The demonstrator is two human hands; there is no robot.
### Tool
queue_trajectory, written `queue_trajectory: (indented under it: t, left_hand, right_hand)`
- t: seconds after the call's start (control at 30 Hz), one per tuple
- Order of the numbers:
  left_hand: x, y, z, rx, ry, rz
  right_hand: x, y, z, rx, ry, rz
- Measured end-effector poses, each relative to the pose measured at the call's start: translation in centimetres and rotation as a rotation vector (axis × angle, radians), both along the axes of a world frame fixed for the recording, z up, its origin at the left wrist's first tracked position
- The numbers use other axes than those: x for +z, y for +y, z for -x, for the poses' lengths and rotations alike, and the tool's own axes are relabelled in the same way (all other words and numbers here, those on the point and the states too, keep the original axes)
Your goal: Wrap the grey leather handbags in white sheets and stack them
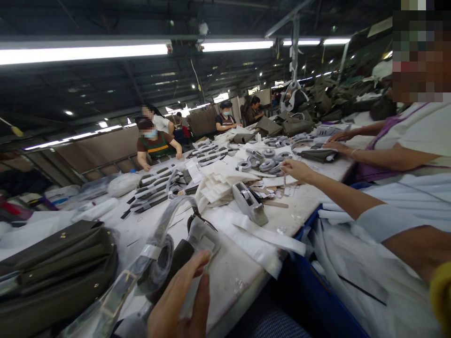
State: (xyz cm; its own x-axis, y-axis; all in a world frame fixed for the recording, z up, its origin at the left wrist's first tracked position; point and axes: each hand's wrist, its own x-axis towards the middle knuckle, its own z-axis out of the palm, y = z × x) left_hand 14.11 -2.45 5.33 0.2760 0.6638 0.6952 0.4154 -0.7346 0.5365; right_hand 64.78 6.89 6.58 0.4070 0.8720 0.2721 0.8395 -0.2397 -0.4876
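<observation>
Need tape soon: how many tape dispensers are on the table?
1. The tape dispenser stands midway along the table, beside the white sheets, beyond the wrapped strap in the left hand; piles may hide others.

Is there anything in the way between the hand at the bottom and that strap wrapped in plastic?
No, nothing visible is in the way. The left hand is right on the plastic-wrapped strap and holds it, with the thumb pressed against the clear wrap.

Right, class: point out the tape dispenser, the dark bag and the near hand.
tape dispenser (249, 203), head view, grey body.
dark bag (59, 265), head view, front flap.
left hand (178, 307), head view, its back, holding the wrapped strap (141, 268).
</observation>
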Motion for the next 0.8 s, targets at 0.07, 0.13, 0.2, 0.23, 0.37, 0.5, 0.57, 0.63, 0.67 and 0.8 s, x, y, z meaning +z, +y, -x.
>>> queue_trajectory:
  t: [0.07, 0.13, 0.2, 0.23, 0.37, 0.5, 0.57, 0.63, 0.67, 0.8]
  left_hand:
    - [1.2, 1.1, -3.9, -0.164, -0.048, 0.199]
    - [2.4, 2.9, -7.7, -0.304, -0.139, 0.381]
    - [3.5, 4.9, -10.8, -0.386, -0.158, 0.463]
    - [3.8, 5.8, -12.1, -0.408, -0.16, 0.476]
    - [4.3, 7.8, -14.6, -0.52, -0.162, 0.485]
    - [4.1, 7.2, -13.6, -0.58, -0.187, 0.541]
    - [4.4, 6.7, -12.4, -0.516, -0.162, 0.507]
    - [4.9, 6.3, -11.1, -0.428, -0.115, 0.429]
    - [5.3, 6.1, -10.5, -0.393, -0.088, 0.386]
    - [6.6, 6.0, -8.6, -0.308, -0.014, 0.265]
  right_hand:
    - [2.2, -1.0, 2.5, 0.07, 0.017, -0.069]
    - [4.1, -2.0, 5.7, 0.19, 0.058, -0.133]
    - [5.6, -3.1, 9.3, 0.36, 0.153, -0.209]
    - [6.1, -3.6, 11.1, 0.454, 0.22, -0.247]
    - [7.0, -5.4, 17.4, 0.699, 0.522, -0.335]
    - [6.1, -6.2, 21.4, 0.727, 0.729, -0.384]
    - [5.1, -6.5, 22.7, 0.677, 0.843, -0.427]
    - [3.8, -6.9, 23.8, 0.654, 0.983, -0.467]
    - [3.1, -7.2, 24.3, 0.676, 1.042, -0.467]
    - [0.1, -8.1, 26.3, 0.831, 1.067, -0.324]
